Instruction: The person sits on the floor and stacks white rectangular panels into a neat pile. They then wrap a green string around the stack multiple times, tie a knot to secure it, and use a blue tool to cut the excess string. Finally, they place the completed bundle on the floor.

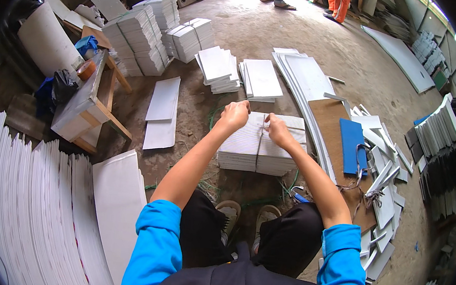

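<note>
A squat stack of white panels (238,152) lies on the floor just beyond my feet. Dark cord (261,143) runs over its top and down its near side, crossing near the middle of the top. At the stack's far left corner my left hand (234,115) is closed in a pinch, and what its fingers hold is too small to make out. My right hand (279,131) is closed on the cord beside the crossing, fingertips low over the panels.
Two small panel piles (261,80) stand just beyond. Tied bundles (139,38) rise at the far left, behind a wooden bench (85,115). Long boards (305,78), a blue panel (351,146) and white offcuts (386,185) lie at right. Upright sheets (30,206) fill the near left.
</note>
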Action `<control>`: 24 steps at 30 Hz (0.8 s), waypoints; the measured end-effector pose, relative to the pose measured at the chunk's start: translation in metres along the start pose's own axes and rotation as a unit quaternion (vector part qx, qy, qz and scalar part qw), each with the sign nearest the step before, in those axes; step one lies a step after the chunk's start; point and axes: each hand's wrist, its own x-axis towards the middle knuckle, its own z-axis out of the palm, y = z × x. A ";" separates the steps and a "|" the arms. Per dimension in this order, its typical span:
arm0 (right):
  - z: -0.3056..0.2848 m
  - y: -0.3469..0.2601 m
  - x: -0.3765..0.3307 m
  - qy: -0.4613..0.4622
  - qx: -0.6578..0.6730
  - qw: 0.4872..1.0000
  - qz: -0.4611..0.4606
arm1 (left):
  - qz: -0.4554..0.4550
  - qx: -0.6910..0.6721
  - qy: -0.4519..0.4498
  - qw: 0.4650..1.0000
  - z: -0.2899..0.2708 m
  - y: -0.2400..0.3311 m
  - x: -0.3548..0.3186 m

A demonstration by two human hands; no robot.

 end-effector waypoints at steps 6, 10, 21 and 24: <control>-0.013 0.011 0.001 0.024 0.002 0.997 0.071 | 0.091 0.042 -0.007 0.995 0.018 0.017 0.003; -0.015 -0.002 -0.006 -0.028 0.011 0.994 0.103 | 0.078 -0.005 0.011 0.997 0.042 0.010 0.004; 0.013 -0.017 -0.007 -0.053 -0.031 0.993 0.102 | 0.046 -0.106 0.036 0.993 0.049 0.003 0.014; 0.012 0.009 -0.005 -0.051 0.062 0.994 0.077 | -0.008 -0.137 -0.007 0.991 0.054 0.003 0.019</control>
